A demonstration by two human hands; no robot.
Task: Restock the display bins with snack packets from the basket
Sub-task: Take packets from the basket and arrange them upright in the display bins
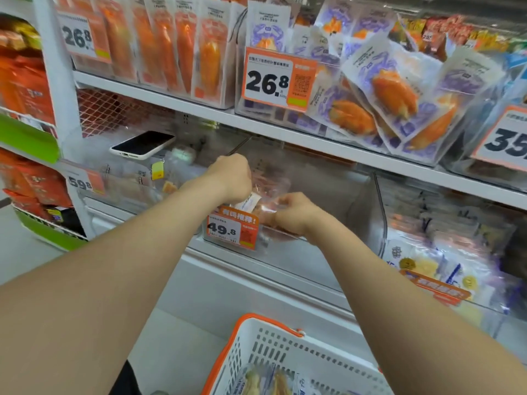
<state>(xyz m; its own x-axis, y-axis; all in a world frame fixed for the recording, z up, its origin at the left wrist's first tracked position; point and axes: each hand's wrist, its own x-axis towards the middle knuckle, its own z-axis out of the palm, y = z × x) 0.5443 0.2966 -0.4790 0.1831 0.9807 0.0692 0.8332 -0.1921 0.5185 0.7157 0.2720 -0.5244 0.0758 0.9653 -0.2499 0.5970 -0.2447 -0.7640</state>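
Placing is the step in hand: both hands are inside the clear bin (319, 259) behind the 49.8 price tag (232, 230). The left hand (231, 178) curls over the top of a snack packet (251, 202), the right hand (291, 212) pinches its clear edge, and the packet sits just inside the front rim. Next it probably wants settling farther in, releasing, then a reach back to the basket (285, 347), nearest, where more packets (265, 380) lie. The shelf (313, 138) hangs low over the knuckles, the divider (368, 212) stands to the right, and a phone (142, 145) rests to the left.
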